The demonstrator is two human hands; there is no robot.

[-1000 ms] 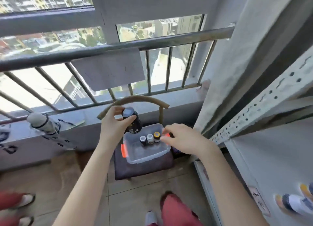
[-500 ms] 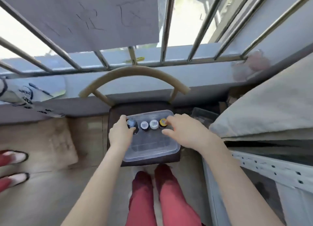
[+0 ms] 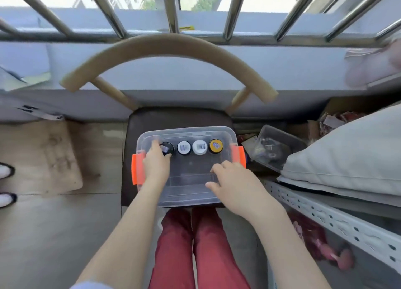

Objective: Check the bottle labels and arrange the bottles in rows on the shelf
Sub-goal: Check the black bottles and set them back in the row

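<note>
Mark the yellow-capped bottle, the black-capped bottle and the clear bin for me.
yellow-capped bottle (image 3: 216,146), head view, cap top.
black-capped bottle (image 3: 169,146), head view, cap top.
clear bin (image 3: 186,131), head view, far rim.

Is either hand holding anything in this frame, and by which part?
The left hand pinches the black-capped bottle by its cap, where it stands in the clear bin. The right hand holds nothing.

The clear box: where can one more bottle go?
The clear plastic box has bare floor in the middle, bordered by the bottle row, the near wall, the left hand and the right hand. The far wall is crowded: a black-capped bottle, pinched by the left hand, two white-capped bottles and a yellow-capped bottle stand side by side.
</note>
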